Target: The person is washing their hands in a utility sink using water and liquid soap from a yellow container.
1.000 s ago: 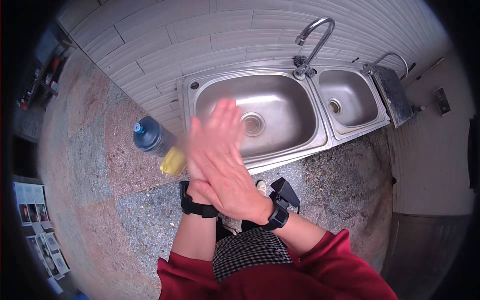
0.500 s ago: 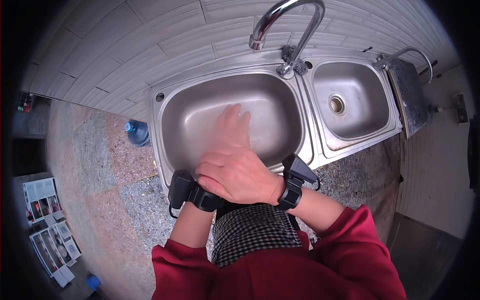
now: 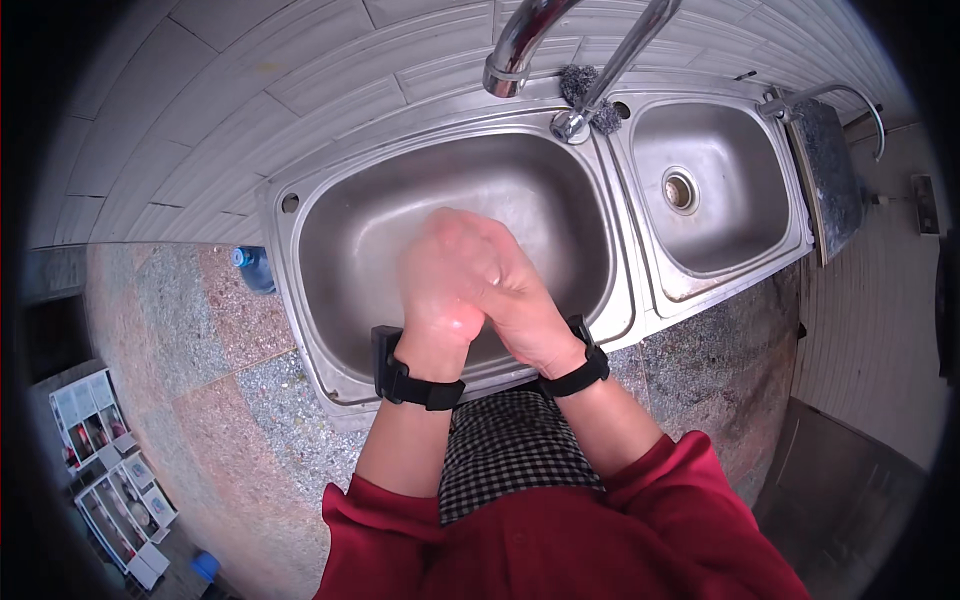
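My left hand (image 3: 432, 282) and my right hand (image 3: 515, 300) are pressed together above the large left sink basin (image 3: 380, 215). The right hand is closed round the left one, near its fingers and thumb side. Motion smears the left hand, and its fingers are partly hidden, so their shape cannot be made out. A shiny patch shows near the left wrist. Each wrist wears a black strap with a device. The chrome faucet (image 3: 507, 75) arches over the basin, beyond the hands, and I see no water stream from it.
A smaller basin (image 3: 705, 190) with a round drain adjoins on the right, with a second thin faucet (image 3: 835, 92). Dark scouring pads (image 3: 590, 95) lie at the faucet base. A blue plastic bottle (image 3: 254, 268) stands on the floor at left; a tiled wall (image 3: 330, 65) rises behind.
My right hand has moved from the back of the left hand and wrist up to its fingers, and the two hands now meet palm-side. The view has shifted slightly.
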`<state>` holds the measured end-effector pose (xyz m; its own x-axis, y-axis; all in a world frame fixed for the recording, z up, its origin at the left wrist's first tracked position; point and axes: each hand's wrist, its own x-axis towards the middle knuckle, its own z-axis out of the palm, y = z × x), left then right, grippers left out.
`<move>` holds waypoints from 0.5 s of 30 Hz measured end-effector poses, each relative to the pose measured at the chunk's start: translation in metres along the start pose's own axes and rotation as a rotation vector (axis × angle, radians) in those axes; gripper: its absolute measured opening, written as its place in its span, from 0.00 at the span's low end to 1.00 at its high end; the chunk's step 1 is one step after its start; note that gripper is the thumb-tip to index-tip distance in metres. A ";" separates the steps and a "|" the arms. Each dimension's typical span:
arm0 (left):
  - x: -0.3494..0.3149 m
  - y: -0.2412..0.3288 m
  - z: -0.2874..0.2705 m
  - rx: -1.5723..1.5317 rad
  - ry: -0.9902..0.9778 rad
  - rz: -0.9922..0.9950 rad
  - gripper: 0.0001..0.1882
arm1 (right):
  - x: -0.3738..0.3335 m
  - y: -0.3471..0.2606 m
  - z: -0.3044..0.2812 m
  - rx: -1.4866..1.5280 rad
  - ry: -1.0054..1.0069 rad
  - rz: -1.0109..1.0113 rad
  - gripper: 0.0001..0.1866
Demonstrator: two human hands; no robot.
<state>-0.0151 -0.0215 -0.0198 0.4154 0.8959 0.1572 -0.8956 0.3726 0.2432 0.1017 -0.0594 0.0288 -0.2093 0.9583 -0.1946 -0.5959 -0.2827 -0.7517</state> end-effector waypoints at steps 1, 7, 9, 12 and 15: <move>0.004 -0.004 0.010 -0.007 0.002 -0.009 0.08 | 0.002 -0.001 -0.002 -0.061 -0.024 -0.047 0.28; 0.013 -0.020 0.092 0.236 1.015 -0.062 0.12 | 0.031 -0.028 0.000 -0.164 0.138 0.201 0.16; -0.010 -0.023 0.081 0.195 0.619 -0.274 0.11 | 0.038 -0.035 0.001 -0.092 0.135 0.232 0.22; -0.015 -0.014 0.055 0.233 0.586 -0.177 0.06 | 0.030 -0.027 0.011 0.041 0.287 0.294 0.20; 0.000 -0.020 0.068 0.410 0.942 -0.138 0.12 | 0.013 0.022 0.013 -0.475 0.386 -0.189 0.17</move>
<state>0.0137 -0.0450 0.0409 0.0589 0.7432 -0.6664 -0.6537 0.5332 0.5370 0.0763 -0.0536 0.0180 0.2131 0.9607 -0.1779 -0.1682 -0.1433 -0.9753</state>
